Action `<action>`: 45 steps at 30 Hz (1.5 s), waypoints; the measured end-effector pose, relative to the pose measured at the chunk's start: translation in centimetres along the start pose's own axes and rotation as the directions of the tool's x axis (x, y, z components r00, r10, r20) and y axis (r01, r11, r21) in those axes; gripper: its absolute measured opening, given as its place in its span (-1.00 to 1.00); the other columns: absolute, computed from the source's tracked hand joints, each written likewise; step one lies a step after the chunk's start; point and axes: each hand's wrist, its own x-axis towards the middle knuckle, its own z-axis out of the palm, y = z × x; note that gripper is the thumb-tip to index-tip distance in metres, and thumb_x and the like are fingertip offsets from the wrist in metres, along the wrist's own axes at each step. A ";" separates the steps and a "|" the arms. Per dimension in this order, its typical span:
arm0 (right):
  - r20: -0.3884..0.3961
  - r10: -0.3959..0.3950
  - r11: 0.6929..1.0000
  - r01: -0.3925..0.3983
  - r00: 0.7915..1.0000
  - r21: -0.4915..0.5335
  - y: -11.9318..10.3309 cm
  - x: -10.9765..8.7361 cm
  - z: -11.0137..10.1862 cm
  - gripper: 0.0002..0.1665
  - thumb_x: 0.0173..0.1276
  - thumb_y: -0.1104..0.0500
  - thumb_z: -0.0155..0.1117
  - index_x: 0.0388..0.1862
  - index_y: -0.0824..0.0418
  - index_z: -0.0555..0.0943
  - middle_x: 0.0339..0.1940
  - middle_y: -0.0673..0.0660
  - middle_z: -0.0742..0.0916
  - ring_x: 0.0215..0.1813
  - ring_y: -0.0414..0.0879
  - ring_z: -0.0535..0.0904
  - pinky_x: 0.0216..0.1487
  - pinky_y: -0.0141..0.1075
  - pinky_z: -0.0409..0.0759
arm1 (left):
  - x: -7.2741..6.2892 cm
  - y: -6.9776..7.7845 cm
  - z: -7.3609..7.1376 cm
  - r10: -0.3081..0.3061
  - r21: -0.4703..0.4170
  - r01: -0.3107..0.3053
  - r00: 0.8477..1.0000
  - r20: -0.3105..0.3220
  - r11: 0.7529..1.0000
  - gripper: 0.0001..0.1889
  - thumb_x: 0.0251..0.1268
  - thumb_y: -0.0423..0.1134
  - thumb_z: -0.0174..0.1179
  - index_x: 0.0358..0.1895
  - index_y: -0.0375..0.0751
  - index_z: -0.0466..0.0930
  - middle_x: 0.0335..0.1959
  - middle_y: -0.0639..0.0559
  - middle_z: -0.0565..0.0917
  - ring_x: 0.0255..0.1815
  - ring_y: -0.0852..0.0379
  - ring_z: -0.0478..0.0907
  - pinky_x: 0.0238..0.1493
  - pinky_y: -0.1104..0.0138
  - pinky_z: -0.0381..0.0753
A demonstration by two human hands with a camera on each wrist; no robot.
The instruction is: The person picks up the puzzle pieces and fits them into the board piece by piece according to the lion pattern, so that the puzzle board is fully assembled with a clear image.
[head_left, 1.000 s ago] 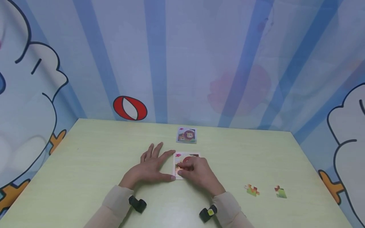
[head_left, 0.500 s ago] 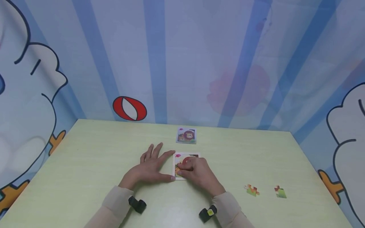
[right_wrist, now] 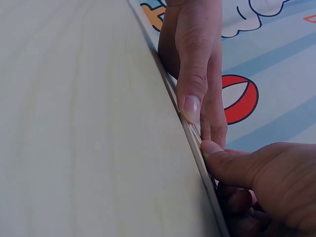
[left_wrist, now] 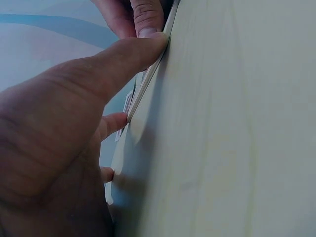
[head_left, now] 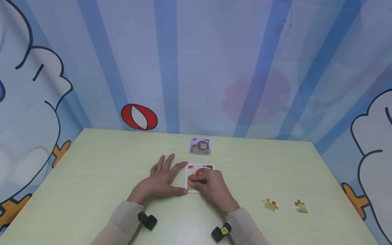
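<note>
A small jigsaw puzzle (head_left: 191, 167) with a lion picture lies in a white-edged tray at the table's middle. My left hand (head_left: 159, 182) is spread beside it, its straight index finger and thumb touching the tray's left corners. Over the picture, my right hand (head_left: 214, 187) has its thumb and index finger curled together, pinching an orange puzzle piece (head_left: 190, 185) low on the left side. My right hand covers much of the picture's right half. In the right wrist view, my right thumb (right_wrist: 211, 148) comes down close to my left thumb (right_wrist: 191, 107).
Two loose puzzle pieces (head_left: 271, 204) lie apart on the table to the right; the farther piece (head_left: 301, 206) is green and red. A lion picture card (head_left: 200, 145) lies behind the tray. A printed blue curtain (head_left: 196, 68) stands along the table's back edge.
My right hand and wrist have shifted very slightly to the left and down, with the fingers still at the same part of the puzzle. My left hand stays in place.
</note>
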 end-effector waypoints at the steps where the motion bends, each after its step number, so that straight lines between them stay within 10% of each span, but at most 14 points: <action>1: -0.002 -0.004 1.000 0.004 1.000 -0.001 0.0 0.0 0.0 -0.81 0.32 0.15 0.61 -0.10 0.10 0.91 -0.16 -0.01 0.86 -0.12 -0.21 0.77 -0.03 -0.41 0.71 | 0.0 0.0 0.0 0.000 -0.006 0.000 1.000 0.002 1.000 0.05 0.16 0.43 0.41 0.71 0.32 0.17 0.84 -0.21 -0.21 0.80 -0.49 -0.45 0.61 -0.56 -0.30; 14: 0.019 -0.009 0.999 0.008 1.000 0.045 0.1 0.0 0.1 -0.89 0.35 0.15 0.60 -0.16 0.08 0.91 -0.18 -0.06 0.85 -0.24 -0.30 0.64 -0.17 -0.47 0.61 | -0.2 0.1 0.0 -0.045 0.031 0.044 0.998 0.031 0.999 0.07 0.18 0.37 0.42 0.74 0.36 0.10 0.85 -0.14 -0.27 0.82 -0.40 -0.52 0.69 -0.45 -0.33; 26: 0.065 0.171 0.933 -0.183 0.983 0.311 1.2 -0.1 -1.3 -0.81 0.36 0.08 0.58 -0.06 -0.06 0.89 -0.33 -0.01 0.77 -0.29 -0.12 0.59 -0.28 -0.40 0.52 | -0.6 1.0 -0.9 -0.041 0.049 0.039 0.997 0.058 0.998 0.02 0.25 0.32 0.41 0.74 0.32 0.11 0.85 -0.17 -0.26 0.82 -0.42 -0.50 0.68 -0.48 -0.26; 45: 0.034 0.298 0.910 -0.295 0.954 0.290 2.7 -2.5 -6.4 -0.75 0.42 0.03 0.55 0.02 0.04 0.88 -0.11 0.08 0.86 -0.23 -0.11 0.55 -0.25 -0.40 0.48 | -0.6 1.2 -0.9 -0.042 -0.001 0.042 0.998 0.045 0.999 0.05 0.22 0.30 0.44 0.74 0.26 0.12 0.85 -0.16 -0.25 0.82 -0.42 -0.48 0.68 -0.47 -0.28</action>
